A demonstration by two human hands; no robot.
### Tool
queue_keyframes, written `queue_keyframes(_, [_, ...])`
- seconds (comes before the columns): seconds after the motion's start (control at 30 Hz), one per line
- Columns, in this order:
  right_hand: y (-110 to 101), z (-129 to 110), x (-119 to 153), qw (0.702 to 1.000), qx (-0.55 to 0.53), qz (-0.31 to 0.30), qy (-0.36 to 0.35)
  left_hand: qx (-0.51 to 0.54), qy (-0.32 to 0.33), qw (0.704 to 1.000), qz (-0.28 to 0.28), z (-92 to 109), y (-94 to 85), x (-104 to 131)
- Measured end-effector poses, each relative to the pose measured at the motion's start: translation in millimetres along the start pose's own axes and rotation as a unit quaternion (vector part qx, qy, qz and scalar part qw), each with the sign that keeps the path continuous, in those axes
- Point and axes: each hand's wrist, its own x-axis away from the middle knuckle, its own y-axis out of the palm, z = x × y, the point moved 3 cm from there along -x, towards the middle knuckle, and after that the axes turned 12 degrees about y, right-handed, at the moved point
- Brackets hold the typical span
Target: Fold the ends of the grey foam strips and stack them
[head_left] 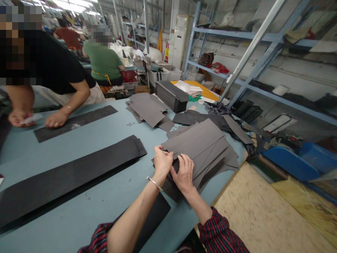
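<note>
A fanned pile of dark grey sheets (196, 138) lies in front of me on the blue-green table. My left hand (162, 163), with a bangle at the wrist, is closed on the near-left edge of a dark grey sheet in this pile. Right beside it, my right hand (184, 172) rests on the pile's near edge with curved fingers and the thumb held apart. Whether a sheet lies under its fingertips is hard to see. Beneath my left forearm lies a black strip (155, 219), partly hidden.
A long stack of black strips (79, 172) lies to the left. Farther back are loose grey sheets (149, 109) and a tall black stack (172, 95). A co-worker's hand (56, 118) presses on another dark strip (102, 114). Blue shelving (234, 34) stands at right.
</note>
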Motion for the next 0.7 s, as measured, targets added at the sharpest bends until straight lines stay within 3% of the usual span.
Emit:
queue_keyframes(0.23, [-5,2,6,1.0,0.014,0.003,-0.014,0.022,-0.007,1.0,-0.005,-5,-4.8,4])
queue_keyframes(0.47, [-5,5,3,0.998,0.003,0.012,-0.067,0.043,-0.024,0.999,-0.02,-22,-10.6,16])
queue_keyframes(0.7, [-10,5,2,0.994,-0.002,-0.044,-0.097,0.048,-0.025,0.998,-0.041,-33,-2.6,18])
